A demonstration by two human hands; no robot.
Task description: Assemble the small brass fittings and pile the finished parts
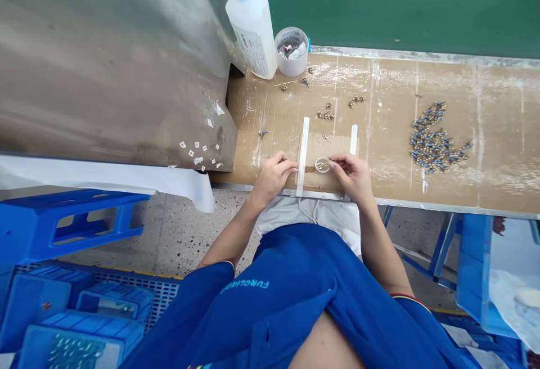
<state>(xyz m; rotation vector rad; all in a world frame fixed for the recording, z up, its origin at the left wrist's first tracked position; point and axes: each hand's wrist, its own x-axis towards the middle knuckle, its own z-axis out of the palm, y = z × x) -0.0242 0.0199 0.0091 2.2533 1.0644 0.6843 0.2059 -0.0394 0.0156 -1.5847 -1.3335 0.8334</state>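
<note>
Down on the left, blue crates (63,324) on the floor; up on the bench (485,93), a white bottle (253,26) and a cup (292,51) at the back. The left hand (273,176) is curled, fingertips pressed together against the left white strip (302,149); whether it pinches anything, I cannot tell. Just right of that strip sits the small round dish (323,165), between both hands. The right hand (353,176) is nearer, pinching a thin piece (329,162) that points left into the dish. Far right, a pile of small metal parts (434,139).
</note>
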